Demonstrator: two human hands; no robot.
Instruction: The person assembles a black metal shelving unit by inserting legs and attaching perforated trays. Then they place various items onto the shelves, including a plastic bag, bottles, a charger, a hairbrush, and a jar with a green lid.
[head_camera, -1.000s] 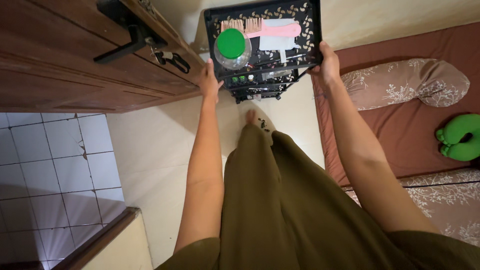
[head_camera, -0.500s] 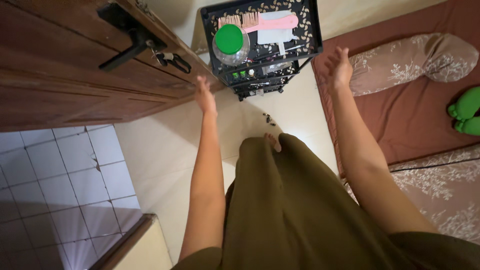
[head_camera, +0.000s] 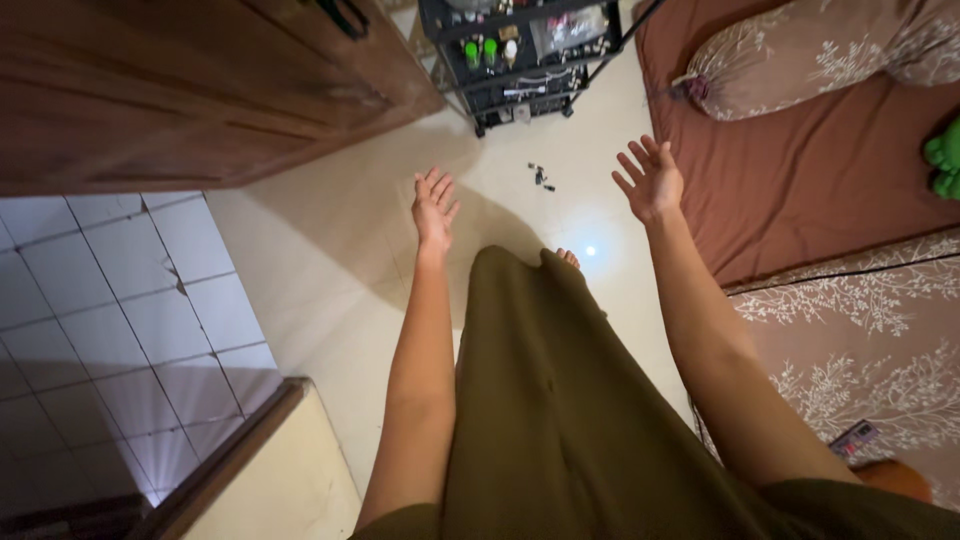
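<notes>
Ahead of both hands, well apart from them, stood the black wire rack (head_camera: 520, 60) on the pale floor (head_camera: 330, 250) — small bottles and clutter on its tiers. It looked stiff and fairly light, though its loose contents could rattle off; the side rails seemed the sound place to hold. The left hand (head_camera: 434, 205) and right hand (head_camera: 650, 180) hung released, fingers spread, grasping nothing — a brown mattress (head_camera: 800, 190) lay beside the right.
</notes>
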